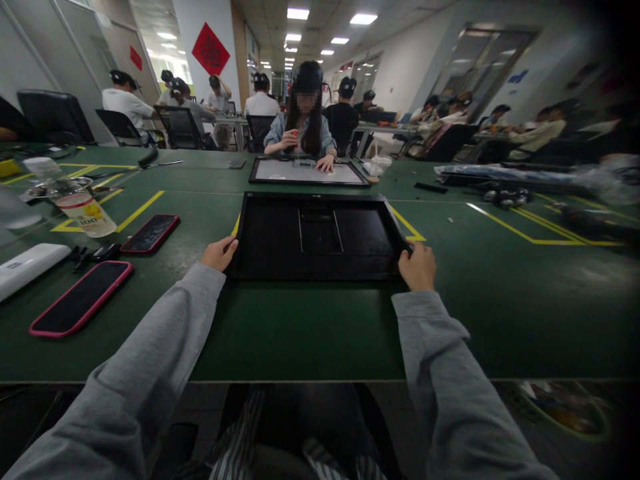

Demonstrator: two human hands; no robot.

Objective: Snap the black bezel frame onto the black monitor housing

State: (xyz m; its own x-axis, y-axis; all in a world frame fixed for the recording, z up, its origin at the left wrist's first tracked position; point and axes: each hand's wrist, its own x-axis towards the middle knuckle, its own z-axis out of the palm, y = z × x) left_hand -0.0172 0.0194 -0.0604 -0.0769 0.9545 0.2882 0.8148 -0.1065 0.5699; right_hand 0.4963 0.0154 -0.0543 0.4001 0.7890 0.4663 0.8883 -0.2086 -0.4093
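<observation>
A black rectangular monitor housing point(270, 240) lies on the green table in front of me, with a thin metal-edged frame point(321, 230) at its middle. My left hand point(220, 253) grips its left edge, the thumb on top and the other fingers partly hidden. At the opposite edge, my right hand point(419, 267) is closed round the near right corner, its fingertips hidden behind the rim. Just beyond the housing, a flat grey panel with a black border point(290, 171) lies before a co-worker, whose one hand rests on it.
Two phones, one with a pink case point(83, 298) and one darker red point(151, 233), lie to the left near a drink bottle point(87, 210) and a white power bank point(30, 267). Yellow tape marks the green table point(310, 333). A plastic cup point(381, 165) and wrapped parts point(500, 175) stand farther right.
</observation>
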